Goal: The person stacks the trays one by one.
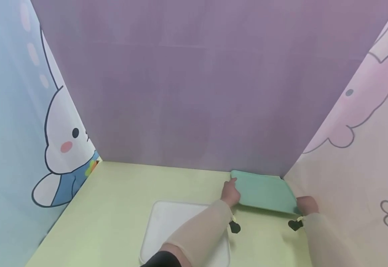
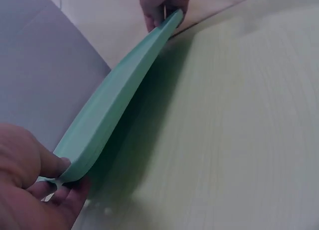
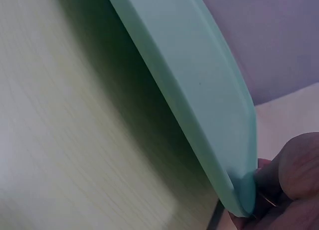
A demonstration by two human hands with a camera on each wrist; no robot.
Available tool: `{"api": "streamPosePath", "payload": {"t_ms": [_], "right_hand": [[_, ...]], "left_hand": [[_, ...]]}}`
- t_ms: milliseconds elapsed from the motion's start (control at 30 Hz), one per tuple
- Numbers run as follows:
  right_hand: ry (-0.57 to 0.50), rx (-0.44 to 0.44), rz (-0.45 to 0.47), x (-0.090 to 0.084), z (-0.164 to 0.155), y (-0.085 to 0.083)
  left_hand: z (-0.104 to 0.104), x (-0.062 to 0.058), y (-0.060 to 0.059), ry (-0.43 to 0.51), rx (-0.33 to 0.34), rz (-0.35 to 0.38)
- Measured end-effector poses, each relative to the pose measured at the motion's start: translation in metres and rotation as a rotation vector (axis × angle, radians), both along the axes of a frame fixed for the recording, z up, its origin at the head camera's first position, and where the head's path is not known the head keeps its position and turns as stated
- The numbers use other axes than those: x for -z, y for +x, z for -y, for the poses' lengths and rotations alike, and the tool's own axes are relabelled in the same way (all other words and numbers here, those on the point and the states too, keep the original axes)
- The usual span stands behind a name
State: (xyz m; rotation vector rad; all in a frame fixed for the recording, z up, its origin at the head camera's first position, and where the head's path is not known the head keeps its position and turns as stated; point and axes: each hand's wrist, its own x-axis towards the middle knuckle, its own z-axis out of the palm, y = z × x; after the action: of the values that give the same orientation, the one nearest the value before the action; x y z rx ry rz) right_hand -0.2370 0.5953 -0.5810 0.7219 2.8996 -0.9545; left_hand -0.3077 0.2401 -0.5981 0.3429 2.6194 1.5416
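Note:
A flat mint-green tray (image 1: 265,192) is held above the yellow-green table (image 1: 120,193) in the back right corner, tilted with its near edge raised. My left hand (image 1: 231,193) pinches its left corner; in the left wrist view the thumb and fingers (image 2: 47,177) clamp the tray (image 2: 114,105) edge. My right hand (image 1: 308,204) grips the right corner, seen in the right wrist view as fingers (image 3: 286,177) curled round the tray (image 3: 199,90) end. The far hand (image 2: 162,6) shows in the left wrist view.
A white tray (image 1: 170,222) lies flat on the table near the front, partly under my left forearm. A purple back wall (image 1: 194,92), a blue cartoon panel (image 1: 13,129) and a pink cartoon panel (image 1: 364,148) enclose the table on three sides.

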Motion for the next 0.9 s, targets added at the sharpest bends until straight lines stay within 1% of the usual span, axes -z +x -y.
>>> {"api": "streamPosePath", "payload": {"t_ms": [33, 100, 133, 233, 300, 367, 467, 533, 600, 700, 800, 900], "right_hand": [[-0.015, -0.009, 0.004, 0.001, -0.002, 0.002], [-0.051, -0.016, 0.019, 0.000, -0.005, 0.003], [-0.069, -0.019, 0.028, -0.001, -0.005, 0.005], [-0.109, -0.017, 0.041, -0.008, -0.004, 0.008], [-0.134, -0.021, 0.042, -0.017, -0.001, 0.011], [-0.145, -0.025, 0.025, -0.028, 0.002, 0.013], [-0.183, -0.043, -0.002, -0.047, 0.010, 0.018], [-0.218, -0.064, -0.011, -0.059, 0.015, 0.021], [-0.255, -0.093, -0.014, -0.069, 0.019, 0.024], [-0.288, -0.145, -0.007, -0.085, 0.026, 0.030], [-0.283, -0.195, -0.016, -0.099, 0.033, 0.036], [-0.277, -0.241, -0.054, -0.111, 0.042, 0.044]], "left_hand": [[0.003, -0.001, 0.001, 0.020, -0.003, -0.008], [0.017, -0.023, 0.011, 0.063, 0.011, 0.057], [0.022, -0.027, 0.013, 0.078, 0.015, 0.053], [0.035, -0.039, 0.017, 0.144, 0.028, 0.107], [0.041, -0.045, 0.017, 0.234, 0.049, 0.181], [0.045, -0.050, 0.013, 0.347, 0.069, 0.265], [0.053, -0.057, 0.008, 0.487, 0.117, 0.348], [0.059, -0.061, 0.003, 0.533, 0.141, 0.377], [0.067, -0.067, 0.000, 0.555, 0.170, 0.386], [0.078, -0.076, -0.004, 0.561, 0.198, 0.387], [0.091, -0.089, -0.007, 0.564, 0.233, 0.377], [0.104, -0.104, -0.008, 0.597, 0.259, 0.388]]}}
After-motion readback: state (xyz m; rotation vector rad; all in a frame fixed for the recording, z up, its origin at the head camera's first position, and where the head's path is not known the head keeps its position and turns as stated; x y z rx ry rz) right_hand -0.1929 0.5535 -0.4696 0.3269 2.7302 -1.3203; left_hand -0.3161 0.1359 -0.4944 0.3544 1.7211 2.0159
